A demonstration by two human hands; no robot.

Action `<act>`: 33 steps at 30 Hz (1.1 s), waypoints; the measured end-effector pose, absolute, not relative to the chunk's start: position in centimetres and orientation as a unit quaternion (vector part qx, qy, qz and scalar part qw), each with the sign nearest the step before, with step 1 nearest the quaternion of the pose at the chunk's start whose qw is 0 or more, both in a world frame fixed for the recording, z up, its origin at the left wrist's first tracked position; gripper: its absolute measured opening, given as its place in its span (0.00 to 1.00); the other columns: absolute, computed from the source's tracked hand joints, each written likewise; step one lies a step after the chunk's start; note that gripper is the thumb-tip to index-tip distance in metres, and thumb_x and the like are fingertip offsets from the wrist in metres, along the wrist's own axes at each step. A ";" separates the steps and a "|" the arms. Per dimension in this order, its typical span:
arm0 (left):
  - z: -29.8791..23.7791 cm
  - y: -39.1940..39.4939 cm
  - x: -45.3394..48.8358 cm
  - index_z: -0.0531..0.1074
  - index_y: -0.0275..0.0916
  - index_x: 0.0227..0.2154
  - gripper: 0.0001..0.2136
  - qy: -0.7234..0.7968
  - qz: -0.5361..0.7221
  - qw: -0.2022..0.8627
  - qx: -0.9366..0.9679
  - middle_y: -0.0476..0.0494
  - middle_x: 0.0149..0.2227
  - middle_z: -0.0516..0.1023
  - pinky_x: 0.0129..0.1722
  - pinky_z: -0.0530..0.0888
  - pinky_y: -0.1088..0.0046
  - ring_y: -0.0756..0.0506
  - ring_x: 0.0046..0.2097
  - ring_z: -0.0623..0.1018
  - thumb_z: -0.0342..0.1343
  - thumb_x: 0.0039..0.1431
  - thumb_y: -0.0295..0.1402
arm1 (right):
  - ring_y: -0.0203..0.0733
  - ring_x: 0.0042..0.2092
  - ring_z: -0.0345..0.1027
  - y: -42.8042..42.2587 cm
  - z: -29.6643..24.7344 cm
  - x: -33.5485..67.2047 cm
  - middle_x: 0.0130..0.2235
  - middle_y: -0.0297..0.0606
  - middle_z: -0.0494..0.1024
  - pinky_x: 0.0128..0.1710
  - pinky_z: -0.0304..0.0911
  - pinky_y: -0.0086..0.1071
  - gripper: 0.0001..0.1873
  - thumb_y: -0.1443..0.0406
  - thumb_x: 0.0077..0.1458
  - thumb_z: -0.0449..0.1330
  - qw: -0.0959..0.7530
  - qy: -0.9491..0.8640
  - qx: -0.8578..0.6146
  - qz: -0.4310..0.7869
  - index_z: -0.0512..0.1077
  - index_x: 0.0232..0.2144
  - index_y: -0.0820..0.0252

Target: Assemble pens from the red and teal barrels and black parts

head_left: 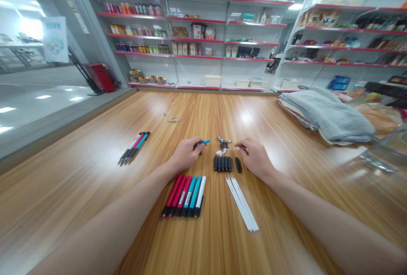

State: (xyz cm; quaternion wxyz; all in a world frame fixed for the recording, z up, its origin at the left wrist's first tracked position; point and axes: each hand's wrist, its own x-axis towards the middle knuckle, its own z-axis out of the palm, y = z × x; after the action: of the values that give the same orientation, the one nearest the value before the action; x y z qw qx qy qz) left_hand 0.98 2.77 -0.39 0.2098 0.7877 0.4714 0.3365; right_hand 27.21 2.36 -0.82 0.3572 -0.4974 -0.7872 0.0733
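My left hand [188,152] is closed around a blue pen barrel [205,142], whose tip sticks out past the fingers. To its right, my right hand [252,154] hovers with bent fingers pinched together; anything in them is too small to make out. Between the hands lie small silver pen tips [220,139], dark little parts [224,145] and white plastic pieces [220,152]. Below these are black pen grips [222,164] in a row, with a single black grip [238,165] apart. Nearer me rest red, blue and white pen barrels [184,196] and thin white refills [242,204].
Several assembled pens [134,147] lie at the left of the wooden table [104,207]. A loose ring-shaped strip [174,119] is farther back. Folded striped cloth [332,113] and a clear container [388,150] stand at the right. Stocked shelves [197,21] rise behind the table.
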 end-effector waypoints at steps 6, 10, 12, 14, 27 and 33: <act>0.8 2.1 1.8 0.72 0.36 0.34 0.08 0.418 0.344 0.137 0.829 0.45 0.30 0.73 0.33 0.64 0.73 0.47 0.34 0.72 0.48 0.63 0.30 | 0.39 0.38 0.67 2.0 -0.1 27.0 0.36 0.39 0.69 0.42 0.63 0.34 0.12 0.74 0.56 0.52 0.394 -0.779 -0.484 0.049 0.74 0.37 0.62; 1.8 1.3 2.8 0.72 0.36 0.36 0.08 0.377 0.329 0.095 0.860 0.44 0.32 0.73 0.37 0.67 0.72 0.47 0.36 0.73 0.48 0.64 0.30 | 0.39 0.41 0.66 0.7 0.8 26.0 0.39 0.41 0.68 0.42 0.65 0.33 0.12 0.73 0.58 0.52 0.472 -0.793 -0.386 0.006 0.73 0.40 0.61; 2.2 0.8 3.2 0.72 0.38 0.40 0.09 0.354 0.316 0.096 0.875 0.43 0.36 0.74 0.39 0.68 0.71 0.46 0.39 0.74 0.48 0.64 0.32 | 0.39 0.42 0.66 -0.1 1.1 25.5 0.40 0.41 0.67 0.41 0.66 0.33 0.13 0.73 0.59 0.52 0.487 -0.807 -0.335 0.002 0.73 0.42 0.60; 2.5 0.4 3.6 0.72 0.39 0.41 0.09 0.335 0.305 0.097 0.886 0.42 0.39 0.75 0.41 0.69 0.70 0.46 0.41 0.74 0.48 0.64 0.33 | 0.39 0.42 0.66 -0.6 1.1 25.1 0.40 0.41 0.66 0.42 0.67 0.33 0.14 0.74 0.58 0.53 0.488 -0.820 -0.298 0.001 0.72 0.44 0.59; 2.6 0.2 3.9 0.73 0.37 0.39 0.09 0.325 0.280 0.084 0.900 0.42 0.36 0.75 0.39 0.69 0.71 0.47 0.40 0.74 0.49 0.64 0.33 | 0.38 0.41 0.66 -1.3 1.5 24.6 0.40 0.42 0.66 0.39 0.68 0.32 0.14 0.76 0.57 0.53 0.495 -0.835 -0.241 -0.018 0.72 0.43 0.60; 2.5 0.1 4.1 0.72 0.37 0.38 0.09 0.311 0.279 0.069 0.906 0.43 0.35 0.74 0.38 0.68 0.70 0.46 0.39 0.73 0.48 0.65 0.34 | 0.39 0.43 0.67 -1.3 1.5 24.5 0.41 0.42 0.67 0.43 0.69 0.34 0.13 0.72 0.59 0.53 0.486 -0.836 -0.254 -0.012 0.71 0.44 0.57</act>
State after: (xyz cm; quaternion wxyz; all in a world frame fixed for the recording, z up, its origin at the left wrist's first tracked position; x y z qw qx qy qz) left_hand 4.13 0.07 2.51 0.0691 0.9058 0.3113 0.2788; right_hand 24.49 -1.35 1.51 0.4859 -0.2544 -0.8361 -0.0122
